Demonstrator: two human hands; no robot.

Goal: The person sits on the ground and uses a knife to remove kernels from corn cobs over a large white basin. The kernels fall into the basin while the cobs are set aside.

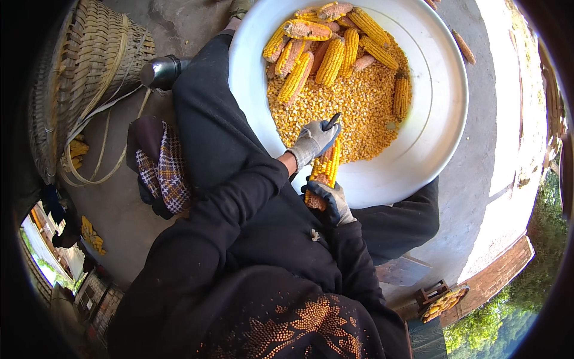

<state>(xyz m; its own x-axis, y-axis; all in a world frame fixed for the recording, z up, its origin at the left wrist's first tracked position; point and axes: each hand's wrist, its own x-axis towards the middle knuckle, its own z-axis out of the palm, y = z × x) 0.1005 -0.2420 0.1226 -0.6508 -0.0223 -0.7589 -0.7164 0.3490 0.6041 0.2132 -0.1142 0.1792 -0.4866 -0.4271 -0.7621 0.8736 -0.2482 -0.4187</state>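
Note:
My left hand (pixel 314 138), in a grey knit glove with a dark palm, is closed round a short dark hand tool (pixel 332 121); its tip points up and its kind cannot be told. Below it my right hand (pixel 331 201), gloved alike, grips the lower end of a partly shelled corn cob (pixel 326 166), whose upper end lies by the left hand. Both are at the near edge of a wide, pale metal basin (pixel 441 103) resting at my legs. Loose corn kernels (pixel 358 112) cover its bottom, with several cobs (pixel 331 62) piled at the far side, some partly bare.
A woven basket (pixel 96 58) with straps stands at the left, beside a shiny metal container (pixel 159 72) and a checked cloth (pixel 170 179). More corn cobs (pixel 93 235) lie on the floor at left. A shelled cob (pixel 463 46) lies right of the basin; a tray of corn (pixel 445 303) is lower right.

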